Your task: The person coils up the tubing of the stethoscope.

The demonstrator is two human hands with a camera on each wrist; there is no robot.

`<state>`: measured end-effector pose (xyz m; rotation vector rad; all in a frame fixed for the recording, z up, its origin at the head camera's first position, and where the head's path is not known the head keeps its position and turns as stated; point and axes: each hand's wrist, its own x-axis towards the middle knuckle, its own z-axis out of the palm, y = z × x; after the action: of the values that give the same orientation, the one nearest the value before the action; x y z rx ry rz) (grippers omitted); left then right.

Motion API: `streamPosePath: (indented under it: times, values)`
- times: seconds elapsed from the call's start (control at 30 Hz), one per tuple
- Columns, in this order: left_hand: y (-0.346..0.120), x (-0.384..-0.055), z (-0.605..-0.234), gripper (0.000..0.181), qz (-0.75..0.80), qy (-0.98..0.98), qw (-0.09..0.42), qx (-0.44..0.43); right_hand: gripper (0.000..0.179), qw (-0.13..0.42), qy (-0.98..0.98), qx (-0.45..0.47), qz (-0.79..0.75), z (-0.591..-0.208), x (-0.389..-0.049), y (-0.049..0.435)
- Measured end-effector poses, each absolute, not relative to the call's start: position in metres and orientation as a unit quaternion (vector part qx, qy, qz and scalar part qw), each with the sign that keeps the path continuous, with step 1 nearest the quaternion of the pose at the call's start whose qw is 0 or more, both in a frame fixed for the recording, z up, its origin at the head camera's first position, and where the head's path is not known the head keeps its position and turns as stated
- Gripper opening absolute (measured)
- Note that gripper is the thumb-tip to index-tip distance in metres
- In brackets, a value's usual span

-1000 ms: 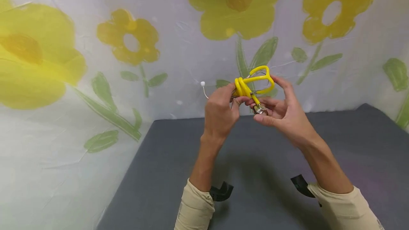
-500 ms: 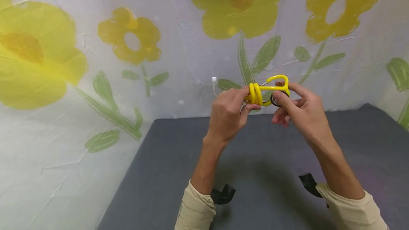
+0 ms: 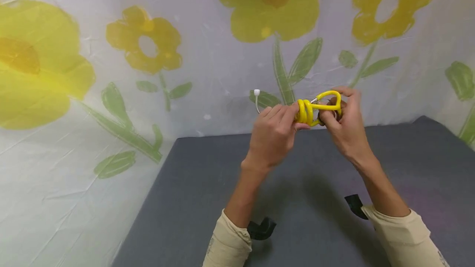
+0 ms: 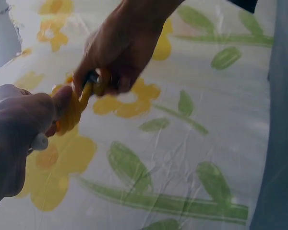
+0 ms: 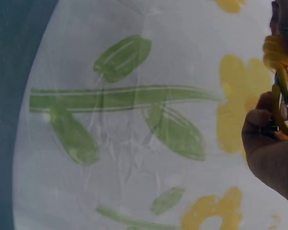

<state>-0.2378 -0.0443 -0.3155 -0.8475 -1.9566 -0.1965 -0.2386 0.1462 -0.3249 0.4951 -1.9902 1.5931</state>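
Between both hands, in the air above the grey surface, is a stethoscope [image 3: 305, 111] with yellow tubing wound in several turns around itself. My left hand [image 3: 272, 133] grips the wound end, thumb below and fingers over the top. One white eartip [image 3: 257, 92] on a thin metal tube sticks up past that hand. At the other end, my right hand [image 3: 345, 129] holds the chest piece with its thumb, beside the yellow tubing loop [image 3: 330, 94]. That hand's fingers partly hide the chest piece. The left wrist view shows the yellow coils [image 4: 69, 112] between the hands.
A grey padded surface [image 3: 222, 201] lies beneath the hands. Behind and to the left hangs a white sheet [image 3: 208, 52] printed with yellow flowers and green leaves. Black mounts [image 3: 261, 229] show at both beige sleeve cuffs.
The right thumb has shifted onto the chest piece, which has moved from hanging below the coils to inside the tubing loop. Both hands and the stethoscope have moved right.
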Motion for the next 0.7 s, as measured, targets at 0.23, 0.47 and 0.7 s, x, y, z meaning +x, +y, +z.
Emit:
streamPosePath:
  times: [0.23, 0.47, 0.7]
  values:
    - [-0.047, -0.238, -0.312, 0.052, -0.151, -0.793, 0.465, -0.364, 0.043, 0.392, -0.679, 0.191, 0.590, -0.323, -0.231, 0.136]
    - [-0.044, -0.234, -0.314, 0.050, -0.170, -0.799, 0.461, -0.347, 0.034, 0.588, -0.623, 0.183, 0.482, -0.325, -0.235, 0.134]
    - [-0.043, -0.232, -0.313, 0.048, -0.186, -0.806, 0.448, -0.339, 0.035, 0.616, -0.617, 0.235, 0.430, -0.326, -0.239, 0.141]
